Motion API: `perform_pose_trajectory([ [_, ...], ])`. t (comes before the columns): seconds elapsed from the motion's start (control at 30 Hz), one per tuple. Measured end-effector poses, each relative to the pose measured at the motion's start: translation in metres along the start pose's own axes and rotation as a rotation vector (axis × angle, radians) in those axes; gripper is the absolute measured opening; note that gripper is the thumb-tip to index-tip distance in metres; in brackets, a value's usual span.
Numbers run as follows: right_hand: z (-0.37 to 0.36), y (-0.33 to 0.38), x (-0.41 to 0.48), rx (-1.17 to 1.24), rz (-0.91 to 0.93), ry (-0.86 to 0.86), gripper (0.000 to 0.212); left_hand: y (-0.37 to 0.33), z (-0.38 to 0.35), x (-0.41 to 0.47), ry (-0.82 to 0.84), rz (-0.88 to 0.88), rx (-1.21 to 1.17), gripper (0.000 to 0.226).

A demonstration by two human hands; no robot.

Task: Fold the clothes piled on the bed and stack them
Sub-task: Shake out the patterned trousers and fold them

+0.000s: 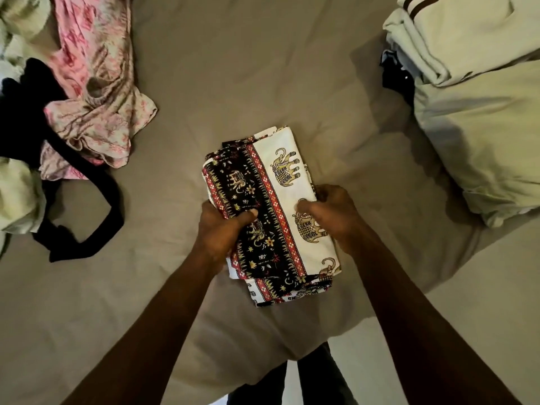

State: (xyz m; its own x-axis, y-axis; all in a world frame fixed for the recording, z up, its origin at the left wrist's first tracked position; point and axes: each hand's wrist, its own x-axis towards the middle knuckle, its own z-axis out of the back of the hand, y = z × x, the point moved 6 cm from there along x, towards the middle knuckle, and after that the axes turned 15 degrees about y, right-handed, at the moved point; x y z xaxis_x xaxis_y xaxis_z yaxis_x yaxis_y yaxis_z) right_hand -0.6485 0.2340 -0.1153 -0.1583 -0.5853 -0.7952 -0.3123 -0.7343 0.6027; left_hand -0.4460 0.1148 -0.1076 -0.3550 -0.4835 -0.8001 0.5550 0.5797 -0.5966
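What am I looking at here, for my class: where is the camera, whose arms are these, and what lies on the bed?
No machine here: one camera, worn on a person's head, looks down at their own bare arms. The left hand and the right hand each grip a side of a folded elephant-print cloth, thumbs on top, at the middle of the brown bed sheet. On the left lie unfolded clothes: a pink flowered garment and a black garment. On the right sits a pale folded pile.
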Motion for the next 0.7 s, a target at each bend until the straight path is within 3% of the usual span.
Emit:
perform_pose_trajectory([
  [0.1, 0.0, 0.004, -0.003, 0.221, 0.01, 0.152, 0.03, -0.027, -0.005, -0.005, 0.23, 0.005, -0.202, 0.048],
  [0.27, 0.015, 0.01, -0.019, 0.416, 0.072, 0.256, 0.033, -0.075, -0.029, -0.018, 0.502, -0.022, -0.187, 0.063],
  [0.5, 0.072, 0.043, -0.055, 0.701, 0.267, 0.337, 0.048, -0.166, -0.083, -0.018, 0.567, -0.053, 0.063, 0.056],
  [0.7, 0.162, 0.105, -0.088, 0.797, 0.497, 0.318, 0.058, -0.288, -0.175, -0.002, 0.67, -0.132, 0.237, 0.051],
])
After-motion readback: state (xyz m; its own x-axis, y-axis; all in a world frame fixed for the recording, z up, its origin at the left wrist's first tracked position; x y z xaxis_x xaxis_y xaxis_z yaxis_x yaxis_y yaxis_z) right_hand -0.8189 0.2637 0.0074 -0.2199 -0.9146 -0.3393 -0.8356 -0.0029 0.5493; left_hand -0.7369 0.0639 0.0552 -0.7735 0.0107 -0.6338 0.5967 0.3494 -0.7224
